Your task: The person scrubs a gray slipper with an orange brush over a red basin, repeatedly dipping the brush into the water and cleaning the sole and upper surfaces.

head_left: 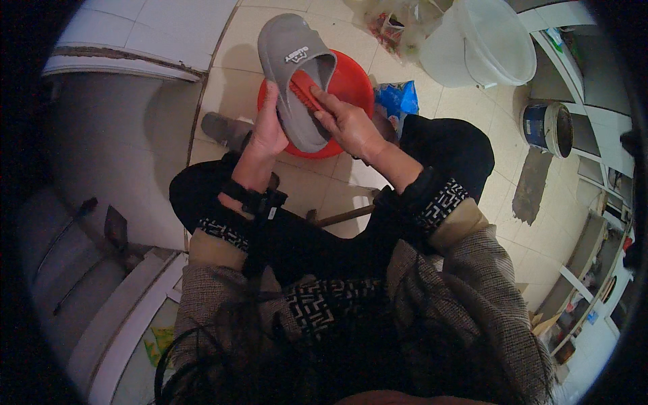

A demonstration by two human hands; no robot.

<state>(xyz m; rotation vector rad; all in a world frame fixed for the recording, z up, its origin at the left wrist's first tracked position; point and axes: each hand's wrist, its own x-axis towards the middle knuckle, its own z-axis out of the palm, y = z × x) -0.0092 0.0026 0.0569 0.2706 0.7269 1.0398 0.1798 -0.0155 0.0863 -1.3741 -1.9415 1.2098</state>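
A grey slide slipper with a small white emblem on its strap is tilted over a red plastic basin. My left hand holds the slipper by its left side, thumb along the edge. In my right hand is a red-backed scrubbing brush, its bristles turned towards the inner side of the slipper under the strap. The slipper hides much of the basin's inside, so its contents cannot be made out.
A blue plastic packet stands right of the basin. Farther off are a translucent white bucket, plastic bags and a smaller dirty bucket. Shelving runs along the right; a white wall stands at left.
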